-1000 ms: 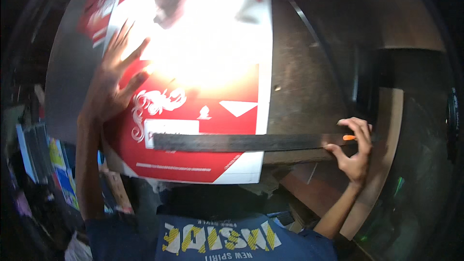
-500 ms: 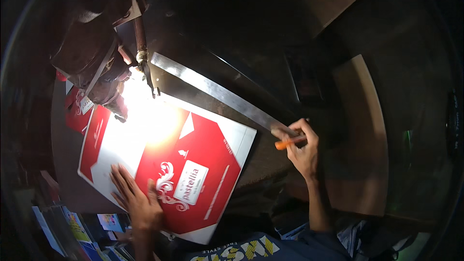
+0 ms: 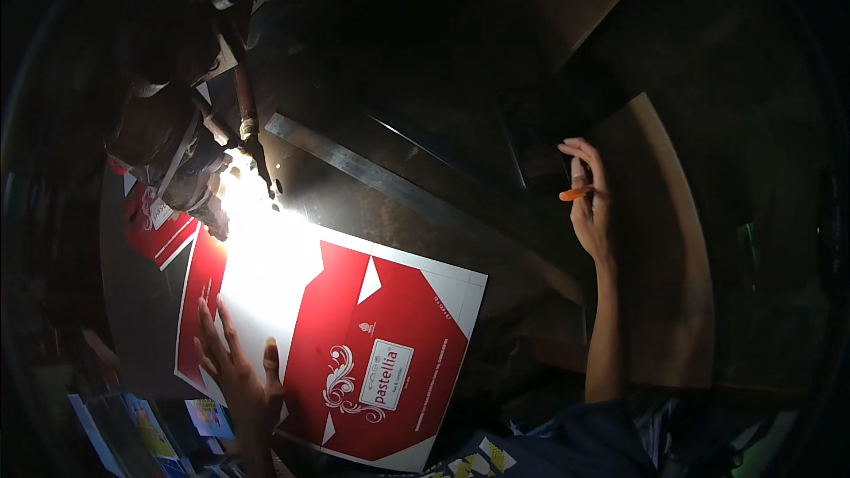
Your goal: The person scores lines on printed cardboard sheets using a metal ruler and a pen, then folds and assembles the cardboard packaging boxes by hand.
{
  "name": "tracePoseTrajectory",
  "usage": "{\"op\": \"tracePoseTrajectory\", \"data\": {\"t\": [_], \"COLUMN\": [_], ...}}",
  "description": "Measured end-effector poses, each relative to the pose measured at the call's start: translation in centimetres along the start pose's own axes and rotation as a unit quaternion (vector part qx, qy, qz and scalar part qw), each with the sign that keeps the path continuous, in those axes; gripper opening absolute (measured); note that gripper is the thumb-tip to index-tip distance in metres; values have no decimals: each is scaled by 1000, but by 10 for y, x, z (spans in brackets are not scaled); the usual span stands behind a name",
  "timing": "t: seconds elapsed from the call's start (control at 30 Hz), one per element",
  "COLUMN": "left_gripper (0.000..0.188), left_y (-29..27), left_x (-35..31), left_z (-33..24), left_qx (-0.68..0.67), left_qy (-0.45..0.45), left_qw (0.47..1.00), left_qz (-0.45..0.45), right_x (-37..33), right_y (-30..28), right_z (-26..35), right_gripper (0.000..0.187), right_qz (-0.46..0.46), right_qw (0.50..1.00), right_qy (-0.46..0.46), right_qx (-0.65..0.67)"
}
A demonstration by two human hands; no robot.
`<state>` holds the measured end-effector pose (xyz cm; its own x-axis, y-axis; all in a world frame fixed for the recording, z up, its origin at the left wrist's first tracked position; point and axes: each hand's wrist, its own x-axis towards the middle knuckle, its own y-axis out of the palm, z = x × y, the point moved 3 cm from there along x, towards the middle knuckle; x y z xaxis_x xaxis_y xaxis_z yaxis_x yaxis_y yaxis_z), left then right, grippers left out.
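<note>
Card sheet [image 3: 319, 327], flat, printed red and white, lies lower centre; my left hand [image 3: 245, 387], fingers spread on it, should press evenly against slipping — my right hand [image 3: 591, 208], right of centre, grips a slim orange stick [image 3: 572, 196], well clear.

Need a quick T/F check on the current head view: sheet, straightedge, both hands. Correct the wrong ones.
1. The left hand lies on the large red-and-white sheet. True.
2. The left hand is clenched in a fist. False: its fingers are spread.
3. The metal straightedge lies on the dark surface. True.
4. The straightedge lies across the large sheet. False: it lies beyond it, apart.
5. The right hand has an orange object in its fingers. True.
</note>
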<state>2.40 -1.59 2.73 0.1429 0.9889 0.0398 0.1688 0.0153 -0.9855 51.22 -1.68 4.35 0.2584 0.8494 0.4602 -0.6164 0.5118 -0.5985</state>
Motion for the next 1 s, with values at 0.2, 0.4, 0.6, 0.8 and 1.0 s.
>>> {"op": "tracePoseTrajectory", "data": {"t": [0.2,0.4,0.6,0.8,1.0], "left_gripper": [73,70,71,72,74], "left_y": [9,13,23,31,19], "left_x": [5,5,-7,-12,-17], "left_z": [1,-3,7,4,12], "left_qx": [32,48,76,46,-32], "left_qy": [1,-41,-70,-56,-65], "left_qw": [999,997,993,997,997], "left_qz": [-40,-53,-56,-29,-19], "right_x": [23,27,-32,-54,-47], "right_y": [-2,-40,-9,28,61], "right_z": [13,-2,65,22,14], "right_gripper": [65,49,34,29,29], "right_qz": [30,-20,72,-85,84], "right_qw": [970,994,989,988,976], "right_qy": [-169,-68,-11,55,197], "right_qx": [-171,-79,-130,-118,-29]}}
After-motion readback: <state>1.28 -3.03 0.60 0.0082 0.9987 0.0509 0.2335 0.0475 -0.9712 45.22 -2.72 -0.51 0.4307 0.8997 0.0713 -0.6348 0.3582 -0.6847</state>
